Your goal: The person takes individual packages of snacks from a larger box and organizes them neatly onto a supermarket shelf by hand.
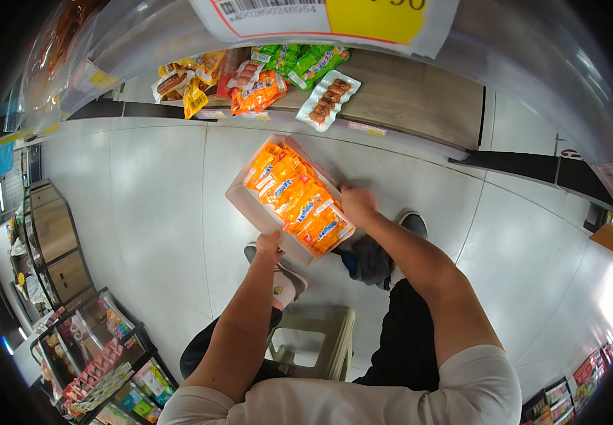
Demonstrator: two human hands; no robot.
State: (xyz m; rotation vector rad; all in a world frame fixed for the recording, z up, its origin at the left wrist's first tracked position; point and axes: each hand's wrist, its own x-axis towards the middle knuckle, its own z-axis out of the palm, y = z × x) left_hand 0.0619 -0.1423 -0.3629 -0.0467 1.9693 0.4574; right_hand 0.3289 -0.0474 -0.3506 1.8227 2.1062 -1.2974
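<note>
A pale cardboard box (253,208) is held at a slant above the floor between my two hands. Inside it lie several orange snack packets (298,191), overlapping in a row along its right part. My left hand (270,246) grips the box's lower left side wall. On the opposite long side, my right hand (358,204) is closed on the edge near the lower right corner. Beyond the box, on a low wooden shelf (412,95), are green packets (306,61), orange packets (260,94), a clear-and-white sausage pack (329,101) and yellow packets (192,79).
A shelf edge with price labels (333,18) arches close overhead. Below me stands a plastic stool (333,340) between my legs. A black rack of packaged goods (99,366) is at the lower left, and a dark cloth-like object (367,260) lies near my right shoe (414,223).
</note>
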